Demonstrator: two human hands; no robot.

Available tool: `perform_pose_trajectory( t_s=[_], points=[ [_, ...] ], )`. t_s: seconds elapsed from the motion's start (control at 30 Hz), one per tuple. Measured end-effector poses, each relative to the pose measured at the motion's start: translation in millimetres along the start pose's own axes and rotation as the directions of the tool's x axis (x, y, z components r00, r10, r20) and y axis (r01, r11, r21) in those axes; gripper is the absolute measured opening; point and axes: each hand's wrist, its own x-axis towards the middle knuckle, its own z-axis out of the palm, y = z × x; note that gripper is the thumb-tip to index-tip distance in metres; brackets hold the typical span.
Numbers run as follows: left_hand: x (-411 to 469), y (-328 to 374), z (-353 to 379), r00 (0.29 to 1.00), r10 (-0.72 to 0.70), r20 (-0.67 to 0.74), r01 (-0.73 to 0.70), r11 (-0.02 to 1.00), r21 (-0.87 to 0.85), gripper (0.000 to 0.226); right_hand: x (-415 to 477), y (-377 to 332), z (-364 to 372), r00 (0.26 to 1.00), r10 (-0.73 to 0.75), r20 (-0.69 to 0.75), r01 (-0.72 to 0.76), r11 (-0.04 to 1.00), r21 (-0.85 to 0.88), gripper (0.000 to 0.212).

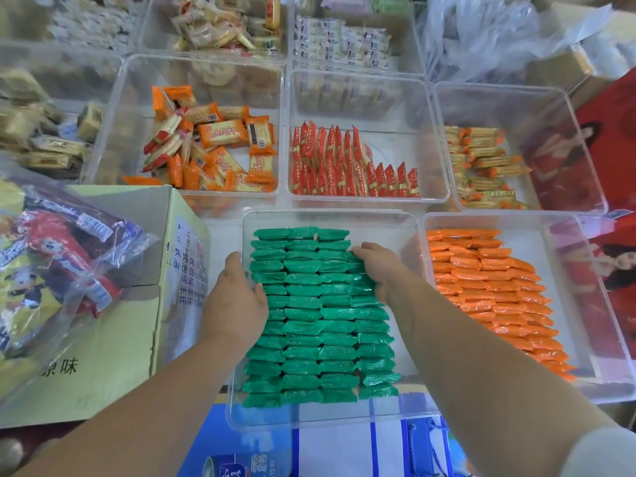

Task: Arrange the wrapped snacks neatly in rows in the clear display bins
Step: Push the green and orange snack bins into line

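Green wrapped snacks [318,318] lie in several tidy columns inside the clear bin [237,401] right in front of me. My left hand [235,297] presses flat against the left side of the green stack, fingers straight. My right hand [382,266] rests on the stack's upper right edge, fingers extended over the wrappers. Neither hand holds a snack. To the right, orange wrapped snacks [492,290] lie in rows in a second clear bin [599,390].
Behind are clear bins with loose orange-and-yellow packs [213,149], upright red packs [344,166] and yellow bars [481,166]. A cardboard box [113,339] with a bag of snacks [55,263] stands at left. Crumpled plastic [488,32] lies at the back right.
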Motion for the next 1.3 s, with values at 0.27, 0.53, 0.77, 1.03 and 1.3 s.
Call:
perform_pose_trajectory(
  t_s=[0.27, 0.53, 0.77, 1.03, 1.3],
  points=[
    [2, -3, 2, 1.000, -0.001, -0.006, 0.001, 1.000, -0.017, 0.056, 4, 1, -3, 0.998, -0.047, -0.039, 0.044, 0.995, -0.085, 0.062],
    [3, -4, -1, 1.000, -0.006, -0.008, 0.006, 1.000, 0.007, 0.052, -20, -7, -6, 0.988, -0.102, -0.119, 0.060, 0.946, -0.318, 0.069],
    [2, -2, -3, 1.000, 0.001, -0.008, 0.000, 1.000, 0.020, 0.050, -78, 53, -25, 0.991, 0.032, -0.133, -0.054, 0.985, -0.167, 0.048],
    [0, 0, -1, 0.999, 0.026, -0.036, -0.024, 0.999, 0.034, 0.046, -91, 86, -18, 0.992, 0.119, -0.038, -0.124, 0.974, -0.190, 0.061],
    [2, -3, -2, 0.999, 0.020, -0.036, -0.019, 0.999, 0.039, 0.046, -104, 80, -27, 0.984, 0.171, 0.044, -0.167, 0.983, -0.082, 0.068]
  ],
)
